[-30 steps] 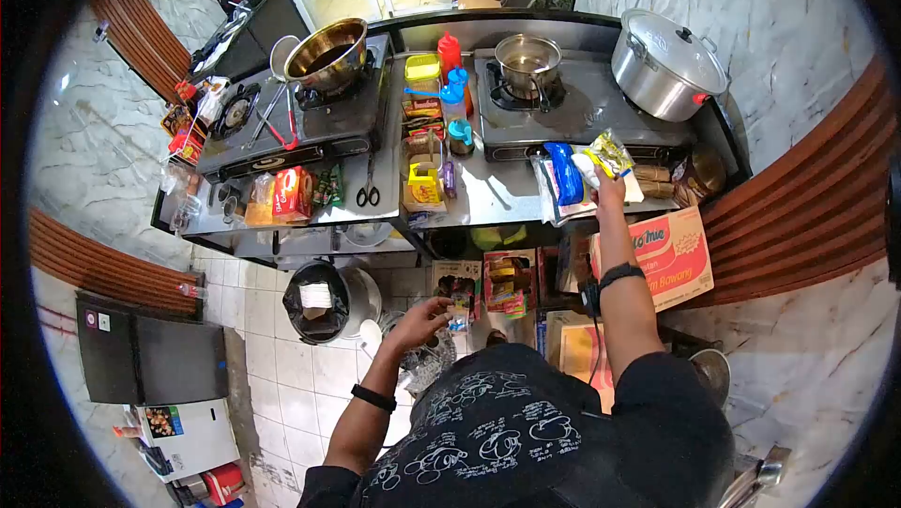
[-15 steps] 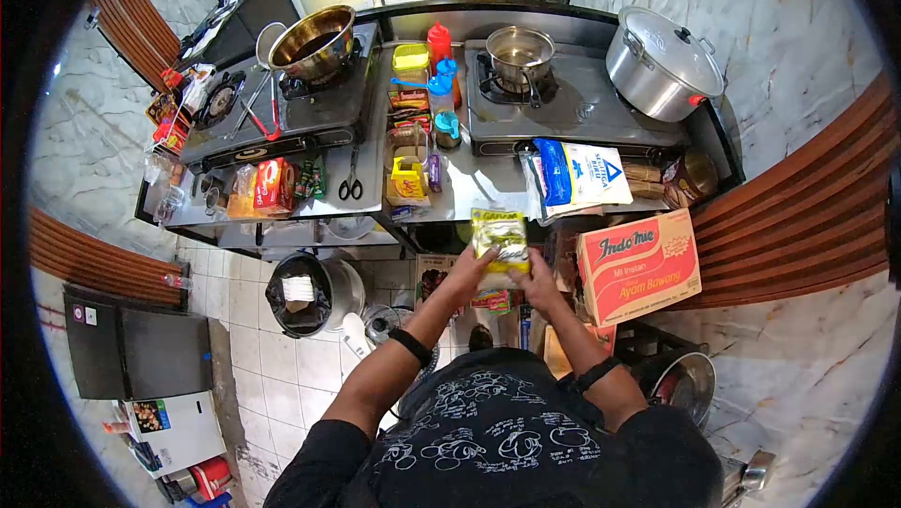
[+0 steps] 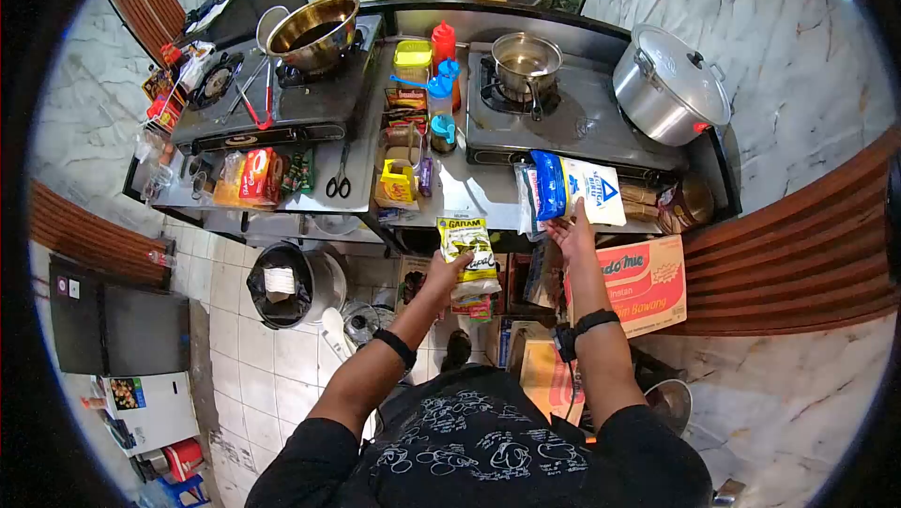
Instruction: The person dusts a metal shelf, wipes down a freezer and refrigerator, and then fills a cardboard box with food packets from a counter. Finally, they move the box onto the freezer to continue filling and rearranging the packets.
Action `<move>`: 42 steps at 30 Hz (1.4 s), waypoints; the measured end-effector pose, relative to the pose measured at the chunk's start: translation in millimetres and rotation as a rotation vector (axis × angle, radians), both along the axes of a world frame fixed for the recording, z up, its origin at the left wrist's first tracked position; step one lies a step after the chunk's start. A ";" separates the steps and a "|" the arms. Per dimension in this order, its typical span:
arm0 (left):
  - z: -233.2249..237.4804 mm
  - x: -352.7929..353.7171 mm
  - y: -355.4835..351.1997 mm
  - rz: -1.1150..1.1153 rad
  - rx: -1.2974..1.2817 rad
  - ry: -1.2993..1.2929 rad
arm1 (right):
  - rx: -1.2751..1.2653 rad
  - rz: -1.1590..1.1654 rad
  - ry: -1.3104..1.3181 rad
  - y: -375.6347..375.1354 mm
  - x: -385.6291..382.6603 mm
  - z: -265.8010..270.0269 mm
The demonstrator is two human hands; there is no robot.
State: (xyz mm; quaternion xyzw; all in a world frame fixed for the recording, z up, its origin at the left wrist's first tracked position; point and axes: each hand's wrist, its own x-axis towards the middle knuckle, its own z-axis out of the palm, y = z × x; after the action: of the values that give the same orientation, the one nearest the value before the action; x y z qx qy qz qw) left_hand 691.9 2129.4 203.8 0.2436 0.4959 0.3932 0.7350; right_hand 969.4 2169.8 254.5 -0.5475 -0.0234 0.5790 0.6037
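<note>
My left hand [image 3: 447, 275] is closed around the lower left side of a yellow-and-white pack of salt [image 3: 468, 243], marked "Garam" and "Kapal". I hold it upright in front of the counter edge. My right hand [image 3: 572, 238] is at the front edge of a blue-and-white flour bag [image 3: 574, 191] lying on the counter. Its thumb overlaps the bag's corner, and the other fingers are spread by the lower edge. A clear plastic packet [image 3: 526, 200] sits against the flour bag's left side.
A saucepan [image 3: 526, 65] and a large lidded pot [image 3: 671, 85] stand on the right stove. Sauce bottles [image 3: 443, 43] and scissors [image 3: 340, 179] are left of it. An Indomie carton [image 3: 643, 287] is below the counter, and a lined bin [image 3: 324, 287] stands on the floor.
My right hand has let go of the salt pack and moved up and right to the flour bag. The left hand has carried the salt slightly left.
</note>
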 end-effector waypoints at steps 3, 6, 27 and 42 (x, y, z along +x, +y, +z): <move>3.2 5.9 15.4 0.004 -0.025 0.019 | -0.096 -0.026 -0.107 9.8 -2.8 -12.7; 6.6 13.3 35.6 0.004 -0.004 -0.053 | -0.059 -0.090 -0.149 6.8 2.5 -27.4; 35.8 32.4 36.4 -0.079 -0.206 -0.580 | 0.378 -0.208 -0.195 -17.7 32.1 -28.0; 66.4 89.8 85.0 -0.275 -0.027 -0.457 | 0.349 0.228 -0.477 -38.5 9.5 -32.6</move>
State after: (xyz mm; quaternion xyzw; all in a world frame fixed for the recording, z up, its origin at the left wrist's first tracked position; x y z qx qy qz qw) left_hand 781.6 2214.4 270.2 0.2037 0.2846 0.3275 0.8776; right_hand 979.0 2131.3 221.9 -0.5499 -0.3246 0.4854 0.5973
